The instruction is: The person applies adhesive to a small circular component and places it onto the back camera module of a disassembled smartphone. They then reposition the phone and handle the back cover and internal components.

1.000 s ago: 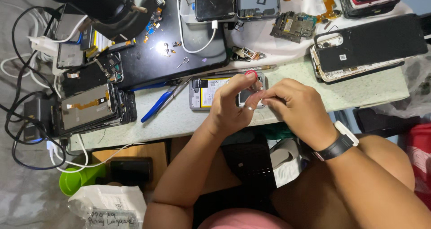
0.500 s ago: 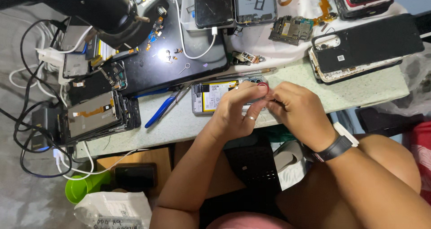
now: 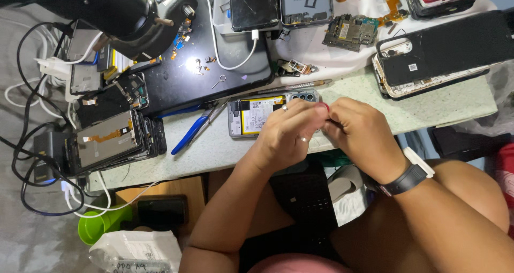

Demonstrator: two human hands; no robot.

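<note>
1. Speckled pale-green tabletop fills the middle of the head view, crowded with phone parts, and the person's bare knees show below its near edge.
2. An opened phone with a yellow-labelled battery lies flat near the front edge of the table, its camera cluster at the right end.
3. The left hand rests over the right half of that phone, fingers curled inward, a ring on one finger; its fingertips meet those of the other hand just above the phone's camera end.
4. The right hand, with a dark watch on its wrist, comes in from the right, its fingers pinched narrow against the left fingertips.
5. Whatever sits between the two sets of fingertips is too small and too hidden to tell; only a speck of red shows at the pinch.
6. The phone itself lies under and just left of the joined fingers, touched by the left hand, not lifted.
7. Blue-handled pliers lie just left of the phone, apart from both hands.
8. A black mat with small screws sits behind the phone, and a white cable crosses it.
9. A bare circuit board lies on white cloth farther back.
10. A large phone back cover lies at the right, well apart from the hands.
11. A stack of dismantled phones sits at the left edge among black wires.
</note>
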